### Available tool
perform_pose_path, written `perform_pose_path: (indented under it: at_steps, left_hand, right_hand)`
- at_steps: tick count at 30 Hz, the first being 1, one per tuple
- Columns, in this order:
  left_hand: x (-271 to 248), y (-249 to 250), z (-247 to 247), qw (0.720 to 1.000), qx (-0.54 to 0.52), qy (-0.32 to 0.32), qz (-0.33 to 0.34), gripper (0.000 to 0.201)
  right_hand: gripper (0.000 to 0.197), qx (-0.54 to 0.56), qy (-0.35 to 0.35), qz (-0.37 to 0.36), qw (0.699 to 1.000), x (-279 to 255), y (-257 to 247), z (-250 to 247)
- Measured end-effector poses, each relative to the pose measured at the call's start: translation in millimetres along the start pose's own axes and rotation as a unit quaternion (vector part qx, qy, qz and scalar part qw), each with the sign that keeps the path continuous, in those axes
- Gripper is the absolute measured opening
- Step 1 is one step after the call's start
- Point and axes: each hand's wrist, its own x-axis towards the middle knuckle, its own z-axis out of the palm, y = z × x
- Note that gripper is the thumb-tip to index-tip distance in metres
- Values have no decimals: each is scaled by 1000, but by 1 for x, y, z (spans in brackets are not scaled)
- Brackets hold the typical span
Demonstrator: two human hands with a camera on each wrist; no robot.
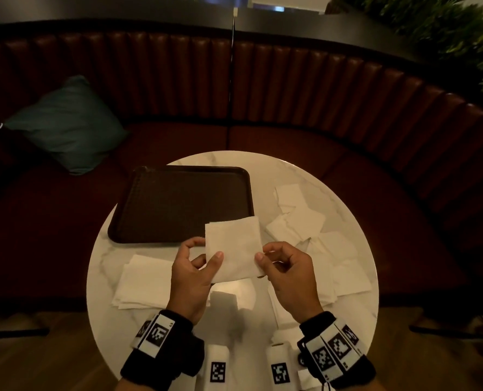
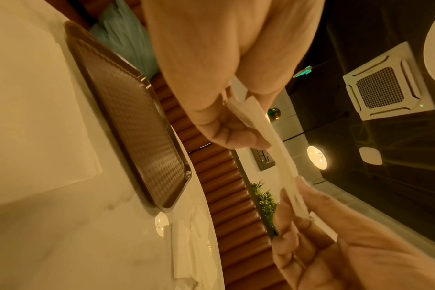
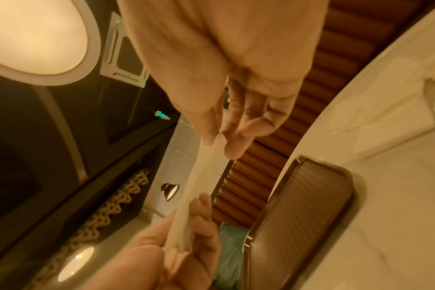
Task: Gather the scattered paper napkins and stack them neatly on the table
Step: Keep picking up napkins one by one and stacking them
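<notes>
Both my hands hold one white paper napkin (image 1: 234, 249) up over the middle of the round marble table (image 1: 262, 170). My left hand (image 1: 209, 251) pinches its left edge and my right hand (image 1: 264, 253) pinches its right edge. The left wrist view shows the napkin (image 2: 281, 157) edge-on between my left hand (image 2: 251, 117) and my right hand (image 2: 293, 196). In the right wrist view the napkin (image 3: 194, 176) stretches from my right hand (image 3: 216, 137) to my left hand (image 3: 186, 225). A rough pile of napkins (image 1: 144, 280) lies at the table's left. Several loose napkins (image 1: 299, 218) lie scattered on its right side.
A brown tray (image 1: 178, 204) with nothing on it sits at the table's back left. Two white tagged objects (image 1: 217, 368) stand at the near edge. A dark red bench curves behind the table, with a teal cushion (image 1: 68, 125) on it. A plant (image 1: 446, 29) fills the top right.
</notes>
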Motion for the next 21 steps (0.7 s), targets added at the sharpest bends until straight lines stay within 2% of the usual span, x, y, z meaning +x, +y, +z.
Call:
perform_pose_path:
  at_steps: [1,3,5,6,9,12,15,18,19,21]
  left_hand:
    - [0,0,-1,1000,16,9,14,30]
    - [0,1,-3,998,42,29,37,20]
    - [1,0,-3,996,59,38,53,13]
    - [0,0,-3,996,64,36,55,10]
    - [0,-1,-2,997,55,24,48,2]
    - [-2,2,-1,999,33,21,38,10]
    - [-3,4,-1,999,12,22,25,17]
    - [-5,9,2,1000,-21,14,7,26]
    - [-6,10,3,1000,-22,9,6,28]
    - [-7,11,5,1000,-27,-1,4,31]
  right_hand:
    - [18,-13,0,-3,1000,0,-1,0]
    - [37,-39,-42,-7,998,-3,-1,2]
    - [58,-112,-91,-50,988,-6,2,4]
    - [62,-147,-100,-80,981,-7,6,6]
    - [58,-180,-97,-112,972,-5,16,6]
    - [51,-156,-105,-76,979,-2,16,2]
    - [38,-73,-151,-15,986,3,13,-7]
    - [25,-37,-163,4,986,5,11,-12]
    - [24,-26,-161,16,986,5,11,-12]
    - [45,-15,-160,46,986,6,15,-11]
